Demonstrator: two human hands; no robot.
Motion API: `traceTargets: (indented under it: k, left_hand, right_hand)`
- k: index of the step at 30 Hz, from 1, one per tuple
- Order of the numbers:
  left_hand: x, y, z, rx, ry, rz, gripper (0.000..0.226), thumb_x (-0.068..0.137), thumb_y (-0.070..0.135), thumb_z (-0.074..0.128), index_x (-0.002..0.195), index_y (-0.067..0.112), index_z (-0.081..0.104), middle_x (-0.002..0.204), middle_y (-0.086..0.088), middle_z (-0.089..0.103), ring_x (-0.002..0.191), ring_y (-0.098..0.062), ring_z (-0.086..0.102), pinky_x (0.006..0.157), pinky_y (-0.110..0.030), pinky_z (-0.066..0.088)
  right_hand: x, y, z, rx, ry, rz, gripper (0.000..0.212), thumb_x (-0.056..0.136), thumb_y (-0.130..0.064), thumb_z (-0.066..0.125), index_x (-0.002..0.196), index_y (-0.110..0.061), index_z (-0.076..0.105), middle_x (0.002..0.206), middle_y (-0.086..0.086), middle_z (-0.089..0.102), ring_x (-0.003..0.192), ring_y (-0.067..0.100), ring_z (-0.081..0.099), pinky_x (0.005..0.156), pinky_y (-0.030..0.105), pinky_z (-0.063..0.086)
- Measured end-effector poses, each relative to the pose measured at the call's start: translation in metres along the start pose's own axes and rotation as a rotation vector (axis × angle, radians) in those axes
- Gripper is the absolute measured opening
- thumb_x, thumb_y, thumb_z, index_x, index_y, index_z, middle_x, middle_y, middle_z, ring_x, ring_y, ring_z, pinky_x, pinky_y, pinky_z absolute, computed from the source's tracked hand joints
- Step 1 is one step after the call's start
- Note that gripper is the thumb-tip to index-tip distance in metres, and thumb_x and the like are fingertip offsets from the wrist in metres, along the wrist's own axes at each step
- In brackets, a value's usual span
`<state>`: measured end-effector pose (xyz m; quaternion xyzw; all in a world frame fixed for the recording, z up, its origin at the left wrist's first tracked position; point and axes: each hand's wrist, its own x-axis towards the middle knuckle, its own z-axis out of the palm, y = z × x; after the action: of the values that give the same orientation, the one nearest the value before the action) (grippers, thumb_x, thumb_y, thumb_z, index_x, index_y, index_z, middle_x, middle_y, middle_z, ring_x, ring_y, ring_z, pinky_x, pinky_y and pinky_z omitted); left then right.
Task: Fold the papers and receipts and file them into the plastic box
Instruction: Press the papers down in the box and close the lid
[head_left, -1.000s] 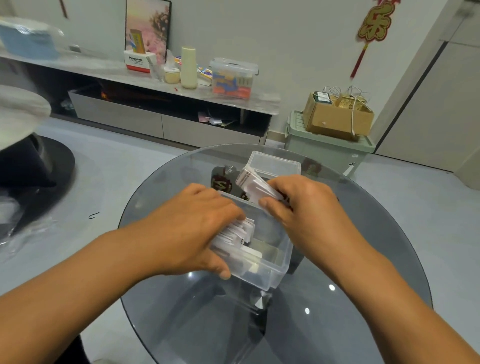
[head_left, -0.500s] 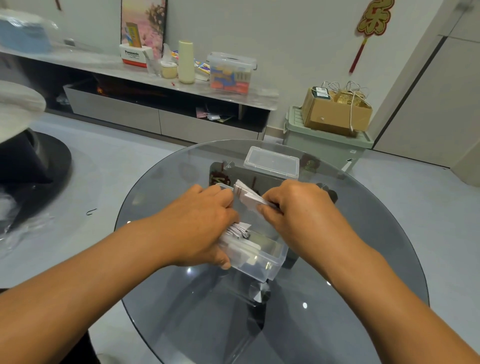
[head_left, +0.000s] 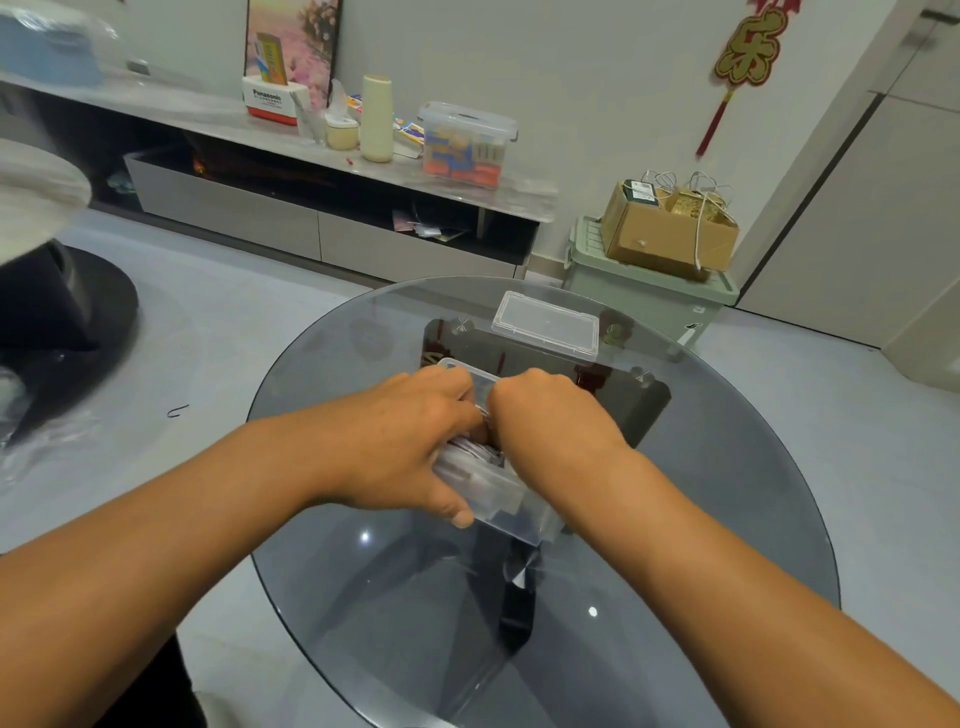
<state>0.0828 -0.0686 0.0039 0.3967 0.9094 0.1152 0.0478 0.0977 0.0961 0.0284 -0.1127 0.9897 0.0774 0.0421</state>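
Note:
A clear plastic box sits on the round glass table. Folded white papers and receipts stand packed inside it, mostly hidden by my hands. My left hand grips the box's left side, thumb on its near wall and fingers curled over the rim onto the papers. My right hand reaches down into the box with its fingers curled among the papers; whatever it holds is hidden. The two hands touch over the box.
The box's clear lid lies on the table just beyond the box. A green storage bin with a cardboard box on it stands behind the table. A low cabinet with clutter runs along the wall.
My right hand has pushed the folded bundle it held above the box down into it; the bundle no longer shows. My hands have closed together over the box.

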Motion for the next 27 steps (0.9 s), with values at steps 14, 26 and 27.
traceTargets:
  k: [14, 26, 27]
  left_hand:
    - [-0.007, -0.007, 0.001, -0.771, 0.262, -0.187, 0.047, 0.089, 0.015, 0.075, 0.118, 0.042, 0.049, 0.085, 0.009, 0.063, 0.071, -0.004, 0.059, 0.08, -0.023, 0.05]
    - [0.021, -0.004, 0.0, -0.849, 0.173, -0.461, 0.066, 0.091, 0.013, 0.073, 0.144, 0.043, 0.047, 0.149, 0.004, 0.047, 0.125, -0.02, 0.055, 0.09, -0.027, 0.046]
    - [0.023, -0.003, 0.002, -0.853, 0.167, -0.476, 0.065, 0.091, 0.011, 0.073, 0.143, 0.041, 0.048, 0.138, 0.004, 0.055, 0.111, -0.016, 0.061, 0.082, -0.024, 0.05]
  right_hand:
    - [0.018, 0.008, 0.005, 0.2, -0.089, 0.001, 0.017, 0.1, -0.027, 0.064, 0.097, -0.012, 0.072, 0.088, 0.007, 0.067, 0.081, 0.028, 0.066, 0.076, 0.038, 0.057]
    - [0.008, 0.015, -0.019, 0.28, -0.245, 0.166, 0.038, 0.088, -0.041, 0.08, 0.108, -0.009, 0.075, 0.096, 0.006, 0.076, 0.092, 0.025, 0.073, 0.09, 0.039, 0.06]
    - [0.011, 0.013, -0.015, 0.283, -0.223, 0.173, 0.038, 0.088, -0.039, 0.08, 0.109, -0.008, 0.074, 0.098, 0.007, 0.075, 0.093, 0.026, 0.072, 0.089, 0.037, 0.06]
